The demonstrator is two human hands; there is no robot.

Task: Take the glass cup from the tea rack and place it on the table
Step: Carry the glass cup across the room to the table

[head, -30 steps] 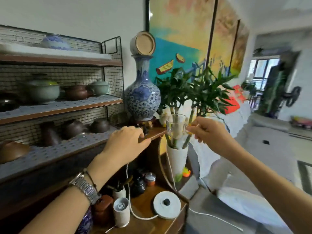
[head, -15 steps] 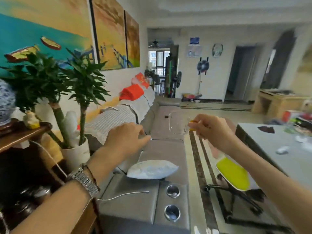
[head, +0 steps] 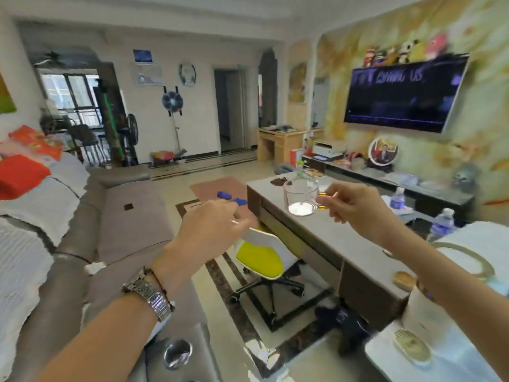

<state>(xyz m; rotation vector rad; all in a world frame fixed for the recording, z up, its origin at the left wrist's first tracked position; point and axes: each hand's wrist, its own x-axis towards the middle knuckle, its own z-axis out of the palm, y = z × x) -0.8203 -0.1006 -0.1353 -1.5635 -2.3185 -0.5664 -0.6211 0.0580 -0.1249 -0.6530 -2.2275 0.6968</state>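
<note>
Glass cup (head: 300, 194) now over table (head: 333, 238)

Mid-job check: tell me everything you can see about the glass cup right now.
The glass cup is clear, short and cylindrical, with a thick base that catches the light and a side handle. It looks empty and is held upright in the air. The right hand pinches its handle; nothing else touches it. In the picture it overlaps the grey table, but it is not set down yet.
</note>
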